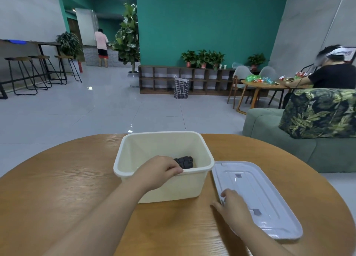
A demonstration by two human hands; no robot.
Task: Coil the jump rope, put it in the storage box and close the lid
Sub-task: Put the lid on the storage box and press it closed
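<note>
A cream storage box (200, 149) stands open on the round wooden table (67, 178). Inside it lies the jump rope (184, 161), dark handles showing at the bottom; the cord is mostly hidden. My left hand (159, 171) reaches over the near rim, fingers curled at the rim next to the rope; whether they still touch the rope I cannot tell. The translucent grey lid (258, 194) lies flat on the table to the right of the box. My right hand (231, 209) rests on the lid's near left edge, thumb beside it and fingers on top.
A green sofa (289, 140) with a leaf-print cushion stands beyond the table on the right. A person sits at another table at the far right. Stools, shelves, plants and a laundry basket stand far off across the tiled floor.
</note>
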